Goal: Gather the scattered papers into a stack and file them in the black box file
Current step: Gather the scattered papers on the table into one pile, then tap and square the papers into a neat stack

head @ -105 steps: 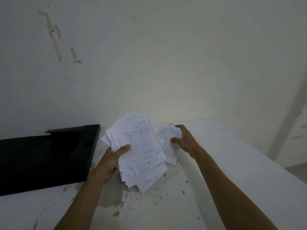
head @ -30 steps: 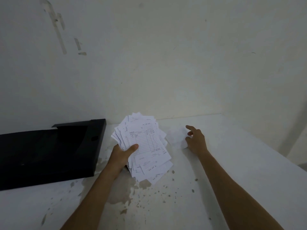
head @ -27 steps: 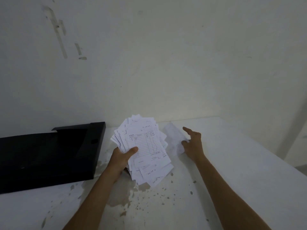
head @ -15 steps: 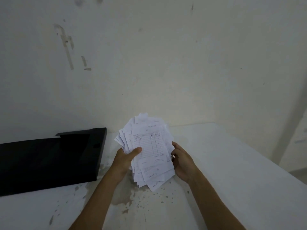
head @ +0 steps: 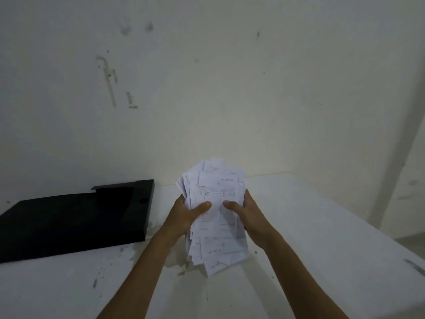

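Both hands hold the stack of papers (head: 215, 215) above the white table (head: 322, 226), just right of the black box file (head: 69, 224), which lies open on its side with its opening facing up. The left hand (head: 184, 217) grips the stack's left edge, thumb laid across the top sheet and fingers curled behind; the right hand (head: 248, 217) mirrors it on the right edge, thumb on top, fingers wrapped under. The two thumbs point toward each other and stand near but apart. The stack is not yet square: sheets fan out at the top and several lower corners project at staggered angles. No loose paper shows on the table, so gathering appears complete and squaring is judged to be the step in hand. To do it well, slacken the grip slightly, stand the stack on its lower edge on the table and tap until the edges align, then turn it and tap a long side. Keep the thumbs pressing lightly so the top sheet does not slide. Too loose a hold would probably spill the small slips; too tight a hold would lock the misalignment in place.
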Motion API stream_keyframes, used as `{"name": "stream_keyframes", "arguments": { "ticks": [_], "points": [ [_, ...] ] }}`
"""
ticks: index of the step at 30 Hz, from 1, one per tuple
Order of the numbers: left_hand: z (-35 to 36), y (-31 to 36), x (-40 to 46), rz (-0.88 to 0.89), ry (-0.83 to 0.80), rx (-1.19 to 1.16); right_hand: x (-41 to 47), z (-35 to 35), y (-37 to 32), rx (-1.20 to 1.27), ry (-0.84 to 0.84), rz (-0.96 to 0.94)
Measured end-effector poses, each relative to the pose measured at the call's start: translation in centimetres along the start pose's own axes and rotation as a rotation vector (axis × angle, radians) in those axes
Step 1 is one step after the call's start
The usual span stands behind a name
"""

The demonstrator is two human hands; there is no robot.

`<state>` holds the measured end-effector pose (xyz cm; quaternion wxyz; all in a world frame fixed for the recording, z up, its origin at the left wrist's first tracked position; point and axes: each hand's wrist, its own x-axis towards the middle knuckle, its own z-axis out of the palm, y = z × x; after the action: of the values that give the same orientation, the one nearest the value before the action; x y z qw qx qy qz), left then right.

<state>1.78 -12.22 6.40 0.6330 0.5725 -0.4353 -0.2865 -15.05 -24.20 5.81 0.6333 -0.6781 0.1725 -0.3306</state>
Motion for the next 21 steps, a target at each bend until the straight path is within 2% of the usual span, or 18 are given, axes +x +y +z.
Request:
{"name": "stream_keyframes", "arguments": {
  "ticks": [3, 7, 9, 13, 15, 18, 21],
  "points": [
    [0.3, 0.5, -0.5, 0.030, 0.072, 0.027, -1.0, 0.5, -0.5, 0.194, 0.012, 0.002],
    [-0.6, 0.6, -0.8, 0.156, 0.287, 0.133, -1.6, 0.3, -0.2, 0.138, 0.201, -0.067],
    [-0.7, 0.6, -1.2, 0.175, 0.288, 0.165, -1.6, 0.4, -0.2, 0.109, 0.200, -0.075],
    [1.0, 0.7, -2.0, 0.082, 0.088, 0.125, -1.8, 1.1, 0.4, 0.048, 0.076, -0.110],
    [1.7, 0.2, -2.1, 0.083, 0.062, 0.112, -1.9, 1.4, 1.1, 0.025, 0.071, -0.101],
    [1.8, -0.4, -1.9, 0.089, 0.145, 0.145, -1.8, 1.0, 1.6, 0.034, 0.181, -0.080],
    [1.1, -0.5, -2.1, 0.119, 0.291, 0.195, -1.6, 0.3, 1.6, 0.068, 0.198, -0.089]
  ]
}}
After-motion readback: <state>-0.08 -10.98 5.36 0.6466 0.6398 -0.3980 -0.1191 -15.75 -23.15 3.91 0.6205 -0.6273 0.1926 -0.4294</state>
